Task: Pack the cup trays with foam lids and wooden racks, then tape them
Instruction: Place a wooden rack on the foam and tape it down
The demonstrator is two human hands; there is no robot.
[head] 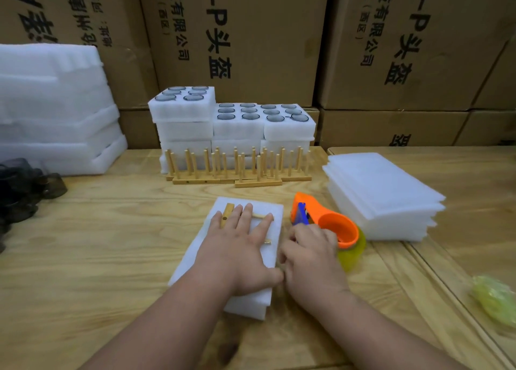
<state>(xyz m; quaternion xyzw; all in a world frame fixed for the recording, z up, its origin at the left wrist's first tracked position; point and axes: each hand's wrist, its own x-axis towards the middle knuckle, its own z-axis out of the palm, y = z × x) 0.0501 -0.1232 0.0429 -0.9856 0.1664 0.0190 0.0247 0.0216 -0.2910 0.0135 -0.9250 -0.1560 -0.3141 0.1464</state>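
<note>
**Cup tray capped and racked, tape going on**

Cup tray (223,283) lies on the surface (111,244) in front of me, foam lid (268,246) already on top and a wooden rack (227,211) laid flat on it. My left hand (240,246) presses down on rack and lid with straight fingers. My right hand (310,255) grips the orange tape dispenser (329,221) at the tray's right edge. I judge taping is just starting. Open trays (237,118), spare racks (237,168) and lids (382,196) wait behind.

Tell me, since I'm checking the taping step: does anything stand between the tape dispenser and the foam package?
Nothing visible does. The right hand holds the orange tape dispenser right beside the white foam package, which the left hand presses flat.
</note>
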